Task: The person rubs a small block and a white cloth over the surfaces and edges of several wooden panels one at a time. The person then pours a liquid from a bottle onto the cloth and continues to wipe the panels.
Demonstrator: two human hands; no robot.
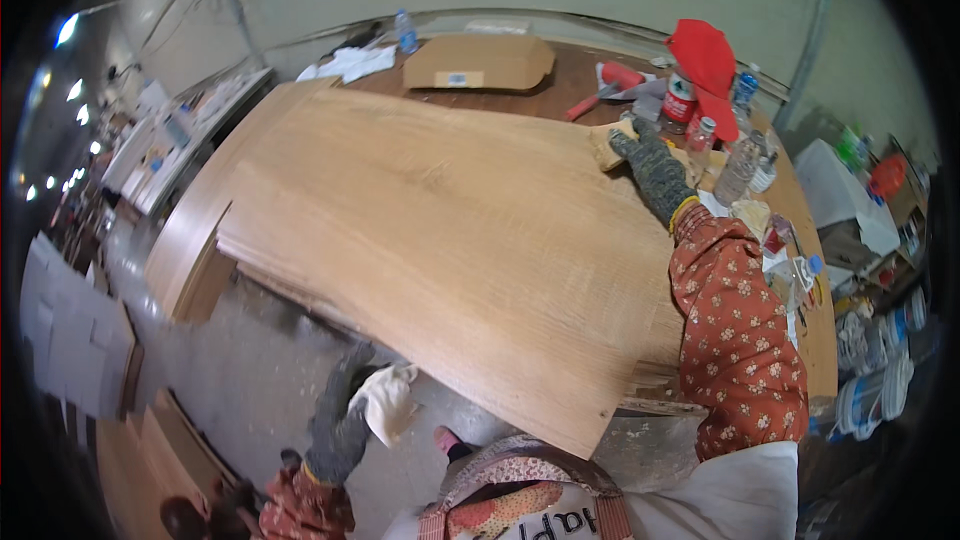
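Note:
Wood-grain panels lie stacked on the table, and the top panel [430,210] shows a broad light-brown face. My right hand [655,175], in a grey knit glove with a yellow cuff, reaches to the panel's far right edge. Its fingers are closed on a tan pad [607,144]; I cannot tell whether it is sponge or folded cloth. Low on the left, beside the near edge of the stack, my left hand [340,420] is also gloved in grey. A crumpled white cloth [386,403] hangs from its closed fingers, off the panel.
Bottles [740,168], a red cap [702,65] and scraps crowd the table's right side. A cardboard box [478,62] and white cloth [355,62] lie at the back. White buckets [872,400] stand at right; more panels [165,460] lean at lower left.

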